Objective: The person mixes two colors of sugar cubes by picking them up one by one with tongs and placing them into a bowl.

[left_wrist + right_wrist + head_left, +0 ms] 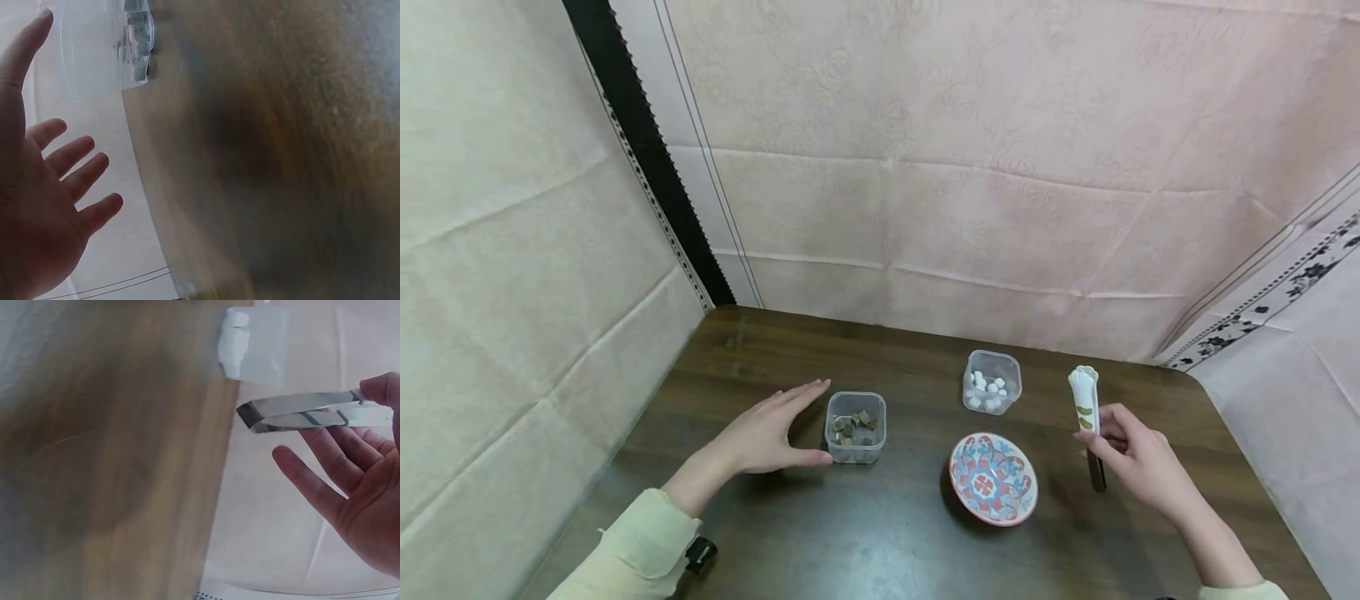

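My left hand (767, 433) is stretched out at the left of a clear plastic box (856, 455), fingers spread, thumb tip close to the box's near left corner; I cannot tell whether it touches. Several small brown cubes (863, 417) lie in that box. On the other side, my right hand (1131, 458) holds a pair of tongs (1085, 396) between thumb and fingers. The tongs have white ends with a gold leaf pattern, pointing away from me, and a metal bend (251, 417) at the near end. Nothing shows between their white ends.
A second clear box (992, 367) with several white cubes (977, 380) stands farther back, left of the tongs. Nearer me is a patterned red and blue bowl (992, 483). Pale cloth walls (925, 208) border the dark wooden table (760, 342) at the back and sides.
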{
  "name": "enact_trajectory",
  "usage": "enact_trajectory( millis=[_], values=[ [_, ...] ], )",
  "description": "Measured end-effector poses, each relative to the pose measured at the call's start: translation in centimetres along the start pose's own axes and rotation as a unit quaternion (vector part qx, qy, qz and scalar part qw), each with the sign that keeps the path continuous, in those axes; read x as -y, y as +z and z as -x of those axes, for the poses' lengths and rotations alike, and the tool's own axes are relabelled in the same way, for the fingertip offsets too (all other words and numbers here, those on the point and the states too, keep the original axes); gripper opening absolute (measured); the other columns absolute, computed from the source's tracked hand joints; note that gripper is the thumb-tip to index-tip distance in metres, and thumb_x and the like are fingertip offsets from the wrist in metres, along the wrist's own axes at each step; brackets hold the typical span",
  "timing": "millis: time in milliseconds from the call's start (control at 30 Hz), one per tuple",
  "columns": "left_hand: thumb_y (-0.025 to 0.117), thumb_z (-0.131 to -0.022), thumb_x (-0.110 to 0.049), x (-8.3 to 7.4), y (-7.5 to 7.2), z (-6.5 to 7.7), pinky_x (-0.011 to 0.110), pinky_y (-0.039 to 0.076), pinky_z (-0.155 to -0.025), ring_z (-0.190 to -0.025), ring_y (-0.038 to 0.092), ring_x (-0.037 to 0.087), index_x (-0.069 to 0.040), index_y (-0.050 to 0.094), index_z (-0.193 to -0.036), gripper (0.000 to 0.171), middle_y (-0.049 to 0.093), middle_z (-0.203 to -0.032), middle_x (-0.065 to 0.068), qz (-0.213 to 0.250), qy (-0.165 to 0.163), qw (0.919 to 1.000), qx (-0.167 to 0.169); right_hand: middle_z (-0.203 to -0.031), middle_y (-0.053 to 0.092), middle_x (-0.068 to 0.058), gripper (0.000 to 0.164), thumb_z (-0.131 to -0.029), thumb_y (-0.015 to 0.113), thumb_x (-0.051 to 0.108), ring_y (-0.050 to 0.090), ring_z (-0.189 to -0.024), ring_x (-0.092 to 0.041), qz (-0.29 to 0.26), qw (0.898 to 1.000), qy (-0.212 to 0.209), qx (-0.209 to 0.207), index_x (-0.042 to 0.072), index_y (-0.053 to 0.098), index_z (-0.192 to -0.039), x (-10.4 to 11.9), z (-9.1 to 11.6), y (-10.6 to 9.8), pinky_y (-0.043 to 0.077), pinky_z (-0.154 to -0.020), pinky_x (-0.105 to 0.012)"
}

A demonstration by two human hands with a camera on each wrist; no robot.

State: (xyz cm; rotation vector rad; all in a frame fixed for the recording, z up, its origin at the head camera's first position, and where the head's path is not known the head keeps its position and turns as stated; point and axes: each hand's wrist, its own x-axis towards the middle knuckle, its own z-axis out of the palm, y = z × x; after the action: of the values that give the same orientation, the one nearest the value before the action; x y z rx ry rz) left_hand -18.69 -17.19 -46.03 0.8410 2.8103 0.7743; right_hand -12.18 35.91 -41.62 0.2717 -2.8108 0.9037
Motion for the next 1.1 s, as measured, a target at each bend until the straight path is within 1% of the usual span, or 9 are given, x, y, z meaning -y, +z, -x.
enact_trajectory(
  millis=[67, 233, 333, 467, 600, 700, 767, 867, 1100],
  values=[
    [0.076, -0.085, -0.074, 0.0, 0.1, 0.0, 0.064, 0.030, -0.125, -0.153, 0.041, 0.038, -0.021, 0.032, -0.170, 0.109, 0.037, -0.171, 0.012, 0.008, -0.006, 0.9999, 0.001, -0.099, 0.081, -0.007, 0.013, -0.103, 0.072, 0.011, 0.075, -0.081, -0.004, -0.026, 1.000, -0.002, 0.005, 0.007, 0.065, -0.114, 0.5, -0.3, -0.3, 0.055, -0.069, -0.014],
    [0.076, -0.086, -0.074, -0.1, 0.2, 0.0, 0.068, 0.033, -0.122, -0.153, 0.042, 0.040, -0.024, 0.032, -0.170, 0.107, 0.036, -0.172, 0.011, 0.017, -0.014, 0.9998, 0.000, -0.096, 0.081, -0.001, 0.014, -0.105, 0.069, 0.008, 0.077, -0.082, -0.007, -0.056, 0.998, -0.015, 0.017, 0.005, 0.064, -0.117, 1.3, -0.8, -0.7, 0.056, -0.071, -0.014],
    [0.076, -0.086, -0.075, -0.2, 0.3, 0.0, 0.070, 0.034, -0.120, -0.152, 0.042, 0.042, -0.024, 0.033, -0.170, 0.107, 0.037, -0.171, 0.010, 0.019, -0.015, 0.9997, -0.002, -0.096, 0.080, 0.001, 0.017, -0.106, 0.066, 0.007, 0.077, -0.083, -0.007, -0.078, 0.996, -0.018, 0.030, 0.002, 0.062, -0.122, 1.4, -1.1, -0.8, 0.056, -0.073, -0.014],
    [0.075, -0.086, -0.075, 0.0, 0.4, -0.1, 0.069, 0.034, -0.121, -0.152, 0.043, 0.041, -0.024, 0.032, -0.170, 0.107, 0.037, -0.171, 0.010, 0.020, -0.013, 0.9997, -0.001, -0.097, 0.079, 0.002, 0.021, -0.107, 0.064, 0.004, 0.076, -0.084, -0.009, -0.110, 0.993, -0.020, 0.040, -0.003, 0.060, -0.127, 1.4, -1.5, -0.8, 0.056, -0.074, -0.015],
    [0.074, -0.087, -0.075, 0.0, 0.5, -0.1, 0.069, 0.033, -0.121, -0.152, 0.042, 0.041, -0.024, 0.032, -0.170, 0.106, 0.036, -0.172, 0.010, 0.023, -0.015, 0.9996, 0.001, -0.099, 0.078, 0.000, 0.026, -0.108, 0.060, 0.001, 0.077, -0.085, -0.012, -0.161, 0.985, -0.019, 0.057, -0.010, 0.057, -0.131, 1.6, -1.8, -0.8, 0.063, -0.072, -0.027],
    [0.074, -0.086, -0.076, 0.0, 0.5, 0.1, 0.071, 0.035, -0.119, -0.152, 0.042, 0.043, -0.024, 0.032, -0.170, 0.107, 0.036, -0.172, 0.011, 0.022, -0.018, 0.9996, 0.002, -0.102, 0.076, -0.007, 0.029, -0.109, 0.057, 0.001, 0.077, -0.088, -0.014, -0.203, 0.976, -0.008, 0.075, -0.015, 0.054, -0.134, 1.8, -2.0, -0.7, 0.067, -0.071, -0.037],
    [0.074, -0.086, -0.076, 0.0, 0.5, 0.2, 0.072, 0.037, -0.117, -0.151, 0.042, 0.044, -0.024, 0.032, -0.170, 0.107, 0.037, -0.171, 0.011, 0.020, -0.020, 0.9996, 0.003, -0.103, 0.075, -0.011, 0.031, -0.110, 0.057, 0.002, 0.078, -0.089, -0.016, -0.219, 0.972, -0.001, 0.082, -0.016, 0.053, -0.135, 1.9, -2.2, -0.6, 0.067, -0.072, -0.040],
    [0.074, -0.087, -0.075, 0.0, 0.4, 0.2, 0.073, 0.039, -0.115, -0.151, 0.043, 0.044, -0.024, 0.032, -0.170, 0.106, 0.037, -0.171, 0.012, 0.017, -0.020, 0.9997, 0.002, -0.103, 0.074, -0.014, 0.032, -0.110, 0.057, 0.004, 0.078, -0.088, -0.018, -0.223, 0.971, 0.004, 0.085, -0.015, 0.054, -0.135, 2.1, -2.3, -0.3, 0.067, -0.071, -0.042],
    [0.073, -0.086, -0.077, 0.1, 0.5, 0.3, 0.076, 0.037, -0.113, -0.149, 0.043, 0.047, -0.026, 0.033, -0.169, 0.105, 0.039, -0.170, 0.014, 0.026, -0.013, 0.9995, -0.005, -0.096, 0.074, -0.008, 0.035, -0.111, 0.059, 0.012, 0.076, -0.076, -0.021, -0.196, 0.977, 0.015, 0.087, -0.012, 0.056, -0.137, 2.4, -2.5, 0.2, 0.065, -0.058, -0.044]
  ],
)
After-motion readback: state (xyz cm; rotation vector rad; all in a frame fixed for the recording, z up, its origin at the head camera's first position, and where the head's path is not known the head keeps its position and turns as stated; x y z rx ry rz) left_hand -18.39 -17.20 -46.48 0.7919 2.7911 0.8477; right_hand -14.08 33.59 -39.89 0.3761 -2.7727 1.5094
